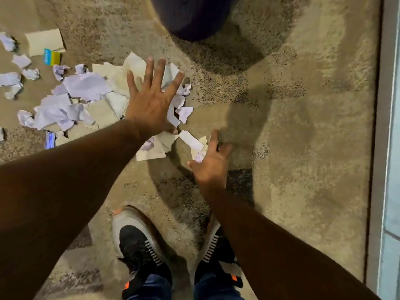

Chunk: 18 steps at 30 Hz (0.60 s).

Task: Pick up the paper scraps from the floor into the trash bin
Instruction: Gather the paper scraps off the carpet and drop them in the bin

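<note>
Nearest us, our two black shoes (138, 252) stand on the tan carpet (303, 148), and just ahead our right hand (213, 160) reaches down with loosely curled fingers onto a few pale paper pieces (194, 144), though we cannot tell whether it has actually closed on any of them. Farther out, our left hand (151, 102) is spread flat with fingers splayed and holding nothing, over the main litter of paper scraps (84, 98), white and beige, crumpled and torn, trailing off to the left. Beyond them the dark trash bin (192, 16) sits at the top edge.
</note>
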{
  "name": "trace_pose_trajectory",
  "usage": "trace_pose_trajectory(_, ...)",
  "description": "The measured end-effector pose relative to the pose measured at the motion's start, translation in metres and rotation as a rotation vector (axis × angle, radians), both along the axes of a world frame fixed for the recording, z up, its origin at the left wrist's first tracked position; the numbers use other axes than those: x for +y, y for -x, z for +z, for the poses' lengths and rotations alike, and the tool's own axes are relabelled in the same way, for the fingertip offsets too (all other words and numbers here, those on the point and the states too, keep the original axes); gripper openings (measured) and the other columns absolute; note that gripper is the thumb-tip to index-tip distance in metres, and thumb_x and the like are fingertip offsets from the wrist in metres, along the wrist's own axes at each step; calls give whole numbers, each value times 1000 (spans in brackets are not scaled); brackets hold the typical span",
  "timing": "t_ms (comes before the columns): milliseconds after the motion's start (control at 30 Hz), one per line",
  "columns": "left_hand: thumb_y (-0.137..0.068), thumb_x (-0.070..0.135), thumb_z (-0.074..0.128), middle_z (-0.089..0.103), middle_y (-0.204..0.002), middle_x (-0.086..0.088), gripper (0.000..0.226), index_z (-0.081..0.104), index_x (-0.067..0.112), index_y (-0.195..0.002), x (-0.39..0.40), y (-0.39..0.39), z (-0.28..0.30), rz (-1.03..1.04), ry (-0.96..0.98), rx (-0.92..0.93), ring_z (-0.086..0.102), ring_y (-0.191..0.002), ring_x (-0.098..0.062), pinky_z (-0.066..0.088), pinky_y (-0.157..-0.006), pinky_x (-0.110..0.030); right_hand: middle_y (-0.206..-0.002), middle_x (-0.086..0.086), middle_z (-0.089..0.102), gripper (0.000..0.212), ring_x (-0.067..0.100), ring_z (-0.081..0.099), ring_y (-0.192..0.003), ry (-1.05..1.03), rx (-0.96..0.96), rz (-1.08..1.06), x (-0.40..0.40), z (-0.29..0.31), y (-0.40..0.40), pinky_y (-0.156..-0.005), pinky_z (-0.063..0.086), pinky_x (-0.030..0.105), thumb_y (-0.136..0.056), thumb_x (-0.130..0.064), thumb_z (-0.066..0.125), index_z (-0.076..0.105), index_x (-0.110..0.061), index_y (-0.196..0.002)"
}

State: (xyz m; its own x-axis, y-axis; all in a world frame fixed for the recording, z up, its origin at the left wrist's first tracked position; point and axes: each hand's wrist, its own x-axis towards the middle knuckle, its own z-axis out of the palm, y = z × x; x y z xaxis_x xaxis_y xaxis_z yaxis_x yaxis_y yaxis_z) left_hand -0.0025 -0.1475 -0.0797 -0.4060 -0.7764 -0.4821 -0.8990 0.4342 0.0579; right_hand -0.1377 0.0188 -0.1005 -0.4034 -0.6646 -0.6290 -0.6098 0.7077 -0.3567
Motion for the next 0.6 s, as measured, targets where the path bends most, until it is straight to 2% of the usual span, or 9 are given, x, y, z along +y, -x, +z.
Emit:
trace_pose_trajectory(100, -49, 73, 87, -20, -168, -16, 156, -18, 37, -159, -12, 0, -5, -27, -103, -36, -12, -156, -41, 15, -114, -74, -150, 19, 21, 111, 36, 50, -126, 34, 25, 85, -14, 2, -5, -102, 52, 42, -80, -24, 85, 8, -35, -160)
trace_pose_trajectory(200, -57, 68, 87, -16, -169, -16, 149, -17, 38, -159, -9, 2, -8, -104, -160, -50, -5, -155, -44, 31, -113, -69, -157, 18, 15, 97, 39, 45, -135, 38, 47, 170, -26, 0, -9, -104, 52, 48, -88, -21, 77, 12, -35, -158)
trace_pose_trajectory(300, -67, 63, 84, 0, -168, -16, 126, 5, 33, -161, 0, 4, -7, -165, -115, -60, 9, -153, -45, 46, -104, -61, -152, 14, 25, 78, 33, 45, -133, 93, 77, 227, -32, -1, -9, -103, 53, 41, -91, -12, 73, 29, -29, -154)
trace_pose_trajectory(400, -73, 50, 85, 26, -156, -14, 97, 33, 27, -152, 9, 4, -5, -204, -64, -22, 32, -139, -39, 55, -88, -55, -144, 10, 36, 61, 25, 49, -127, 163, 74, 189, -36, -1, -11, -102, 53, 33, -92, -12, 71, 45, -20, -147)
trace_pose_trajectory(500, -80, 25, 82, 42, -142, -14, 70, 49, 19, -142, 15, 5, -8, -209, -80, 71, 42, -124, -38, 56, -82, -52, -138, 9, 43, 60, 24, 54, -122, 216, 15, 33, -44, 0, -13, -98, 56, 36, -89, -11, 74, 49, -18, -144)
trace_pose_trajectory(600, -85, 2, 70, 51, -129, -18, 49, 57, 9, -131, 21, 7, -12, -209, -78, 165, 48, -112, -38, 56, -80, -49, -131, 11, 47, 66, 18, 53, -111, 238, -13, 32, -54, 3, -13, -88, 49, 25, -89, -8, 73, 45, -17, -149)
